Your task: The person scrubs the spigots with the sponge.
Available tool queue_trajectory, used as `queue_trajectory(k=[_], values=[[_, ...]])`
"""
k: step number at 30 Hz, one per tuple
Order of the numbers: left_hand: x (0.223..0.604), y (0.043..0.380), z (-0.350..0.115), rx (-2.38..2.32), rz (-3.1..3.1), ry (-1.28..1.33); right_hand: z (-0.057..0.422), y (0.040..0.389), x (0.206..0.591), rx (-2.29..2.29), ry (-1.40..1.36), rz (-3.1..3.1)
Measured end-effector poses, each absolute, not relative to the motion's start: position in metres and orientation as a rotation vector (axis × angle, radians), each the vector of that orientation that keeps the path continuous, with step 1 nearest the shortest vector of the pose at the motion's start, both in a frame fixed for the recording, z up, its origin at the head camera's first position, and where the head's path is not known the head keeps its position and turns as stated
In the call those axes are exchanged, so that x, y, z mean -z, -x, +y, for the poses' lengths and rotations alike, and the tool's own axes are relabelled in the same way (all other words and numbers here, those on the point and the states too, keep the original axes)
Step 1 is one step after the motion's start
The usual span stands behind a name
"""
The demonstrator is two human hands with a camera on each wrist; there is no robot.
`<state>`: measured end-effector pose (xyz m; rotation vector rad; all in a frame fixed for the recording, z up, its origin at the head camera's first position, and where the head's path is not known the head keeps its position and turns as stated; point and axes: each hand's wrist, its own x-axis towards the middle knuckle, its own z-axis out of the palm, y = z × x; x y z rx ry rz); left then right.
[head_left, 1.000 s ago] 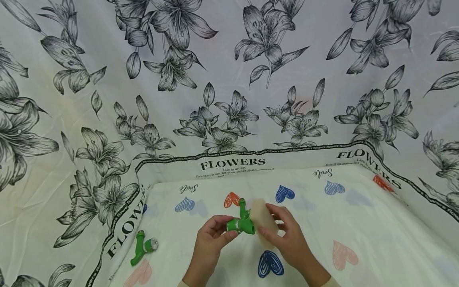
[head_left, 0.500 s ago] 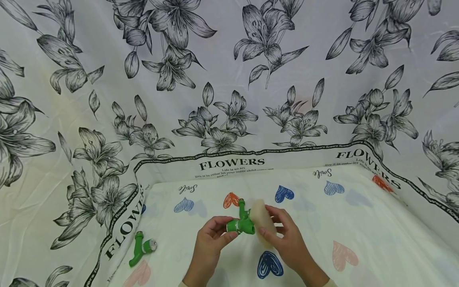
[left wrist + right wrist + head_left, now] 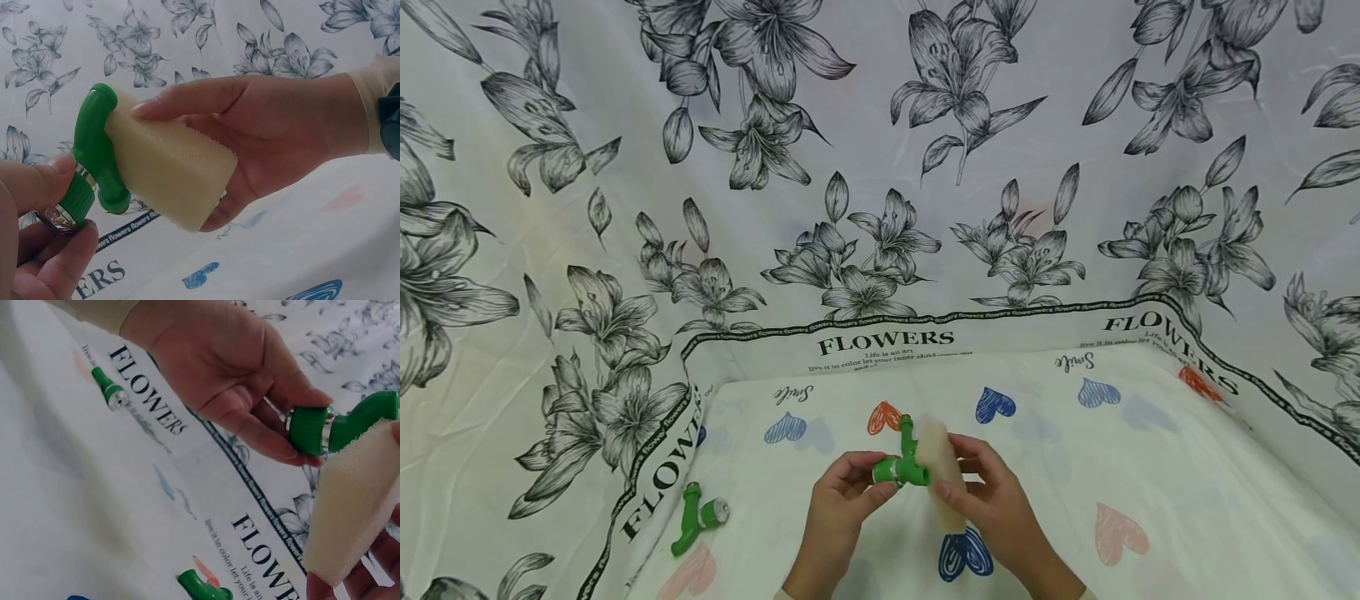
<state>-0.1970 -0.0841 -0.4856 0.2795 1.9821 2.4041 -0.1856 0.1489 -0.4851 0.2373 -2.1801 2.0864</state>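
Observation:
My left hand [image 3: 841,502] pinches a green plastic tap [image 3: 904,472] by its ribbed knob, between thumb and fingers. A silvery ring sits between knob and body. My right hand [image 3: 992,490] grips a cream-coloured sponge block [image 3: 950,492], thumb on the near face and fingers behind. In the left wrist view the sponge's edge [image 3: 169,169] lies against the body of the tap [image 3: 92,134]. The sponge hides part of the tap [image 3: 359,425] in the right wrist view.
A second green tap [image 3: 907,429] lies on the heart-printed cloth [image 3: 1037,517] just beyond my hands. Another green tap [image 3: 694,518], its silvery knob end showing, rests at the left. Flower-printed cloth [image 3: 865,125] rises at the back and sides.
The sponge has shifted slightly left and toward me along the tap, its lower end now overlapping the dark blue heart. My left hand and the tap have barely moved.

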Motion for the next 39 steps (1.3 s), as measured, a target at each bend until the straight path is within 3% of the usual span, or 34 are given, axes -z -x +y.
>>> queue_trajectory(k=[8,39], values=[[0.487,0.199,-0.082,-2.368,1.976,-0.211,0.151,0.18,0.479,-2.263,-0.36,-2.109],[0.487,0.192,-0.065,-2.157,2.022,-0.255,0.147,0.184,0.483,-1.783,-0.403,-2.162]])
